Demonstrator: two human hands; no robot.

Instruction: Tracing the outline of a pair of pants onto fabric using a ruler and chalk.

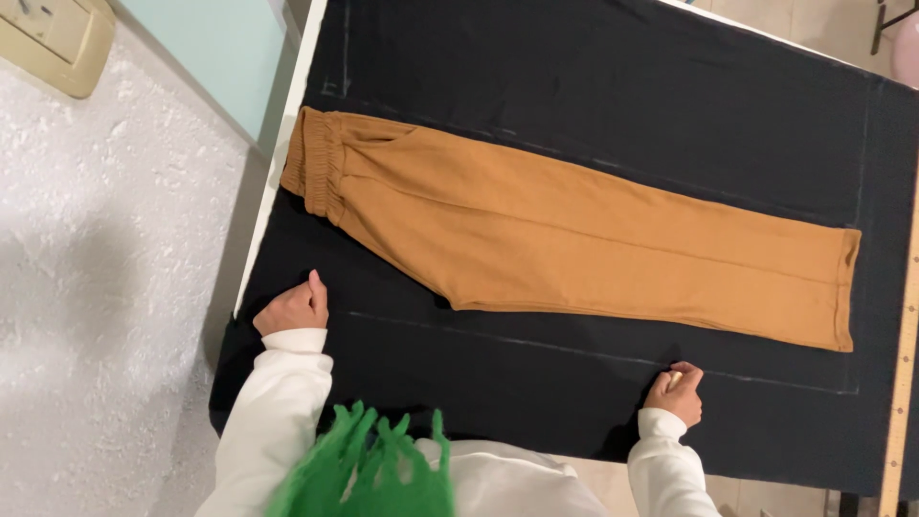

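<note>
On the bench [287, 124], black fabric [593, 86] lies flat under tan trousers [574, 235]; it looks soft, light, apt to shift. Left hand [292, 308], loosely curled, presses it empty; right hand [677, 391] pinches a small pale chalk [676, 379] at the marked line.

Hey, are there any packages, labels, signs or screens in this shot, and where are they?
None of those are in view.
Closest thing: a beige wall plate, rectangular, top left on the white wall.
A yellow ruler with fine markings lies along the right edge of the black cloth.
</note>
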